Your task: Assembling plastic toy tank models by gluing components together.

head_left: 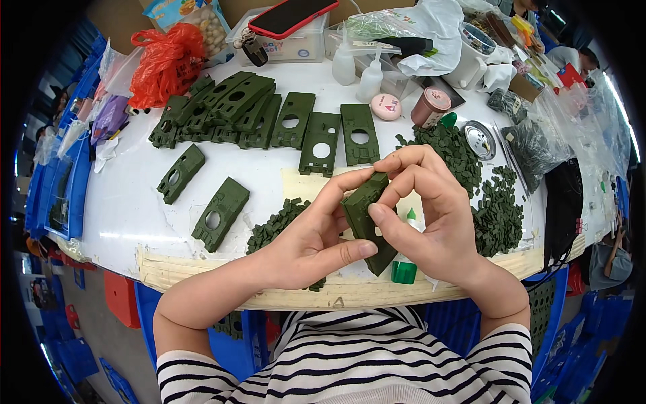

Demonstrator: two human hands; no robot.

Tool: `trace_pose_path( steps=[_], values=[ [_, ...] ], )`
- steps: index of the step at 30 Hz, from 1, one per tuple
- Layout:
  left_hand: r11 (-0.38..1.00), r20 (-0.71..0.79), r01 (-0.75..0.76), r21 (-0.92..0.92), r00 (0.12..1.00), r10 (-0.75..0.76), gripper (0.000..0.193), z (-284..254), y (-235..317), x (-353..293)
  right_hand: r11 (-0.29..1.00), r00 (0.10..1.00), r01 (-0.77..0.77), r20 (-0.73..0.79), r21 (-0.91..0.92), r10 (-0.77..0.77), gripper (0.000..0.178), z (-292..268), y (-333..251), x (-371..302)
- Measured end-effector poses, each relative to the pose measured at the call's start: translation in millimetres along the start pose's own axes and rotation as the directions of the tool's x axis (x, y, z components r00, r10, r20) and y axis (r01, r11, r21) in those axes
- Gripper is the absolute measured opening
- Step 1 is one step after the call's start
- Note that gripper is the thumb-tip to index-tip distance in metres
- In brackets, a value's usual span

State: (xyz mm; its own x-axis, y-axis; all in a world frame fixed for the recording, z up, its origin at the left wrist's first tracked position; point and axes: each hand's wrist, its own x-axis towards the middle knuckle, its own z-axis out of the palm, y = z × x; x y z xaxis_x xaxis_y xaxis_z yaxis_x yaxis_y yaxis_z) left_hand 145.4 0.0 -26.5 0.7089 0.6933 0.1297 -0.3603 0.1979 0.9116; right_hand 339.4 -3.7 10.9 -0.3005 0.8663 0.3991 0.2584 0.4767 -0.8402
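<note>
A dark green plastic model tank hull [364, 213] is held tilted above the table's near edge. My left hand [306, 236] grips it from the left, thumb along its lower side and fingers at its far end. The fingers of my right hand [434, 205] close on its upper right side; any small part under those fingertips is hidden. Just beneath, partly covered by my right hand, is a small bottle with a green base [404, 272]. Small green plastic pieces lie in heaps left [277, 223] and right [499, 212] of my hands.
More green hulls are stacked [232, 101] at the far left, with several lying singly, one [221, 214] nearer me. Behind stand white squeeze bottles [369, 82], a pink jar [431, 106] and a red-cased phone [293, 18]. A round metal tin [479, 140] and tweezers [510, 155] lie right.
</note>
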Motion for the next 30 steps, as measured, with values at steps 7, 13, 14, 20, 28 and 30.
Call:
trace_pose_path(
  steps=[7,13,14,20,28,30],
  values=[
    [1.000,0.007,0.021,-0.017,1.000,-0.021,0.071,0,1,0,1.000,1.000,0.018,-0.012,-0.003,-0.018,0.009,-1,-2,0],
    [0.967,0.137,0.219,-0.129,0.970,-0.201,0.073,-10,14,-1,0.943,0.998,-0.068,0.011,0.327,0.068,0.014,-12,-2,3],
    [0.961,0.119,0.237,-0.142,0.968,-0.222,0.078,-4,19,0,0.939,0.999,-0.040,0.019,0.343,0.036,0.016,-14,-1,5],
    [0.937,0.216,0.288,-0.198,0.945,-0.245,0.071,-12,21,0,0.984,0.948,0.151,0.268,0.095,-0.172,0.068,-37,-3,14],
    [0.902,0.188,0.296,-0.315,0.951,-0.247,0.072,-11,16,0,0.949,0.900,0.311,0.335,-0.045,-0.279,0.064,-37,7,20],
    [0.860,0.137,0.264,-0.436,0.964,-0.226,0.071,-15,13,4,0.954,0.925,0.295,0.267,-0.051,-0.272,0.061,-39,7,20]
  ],
)
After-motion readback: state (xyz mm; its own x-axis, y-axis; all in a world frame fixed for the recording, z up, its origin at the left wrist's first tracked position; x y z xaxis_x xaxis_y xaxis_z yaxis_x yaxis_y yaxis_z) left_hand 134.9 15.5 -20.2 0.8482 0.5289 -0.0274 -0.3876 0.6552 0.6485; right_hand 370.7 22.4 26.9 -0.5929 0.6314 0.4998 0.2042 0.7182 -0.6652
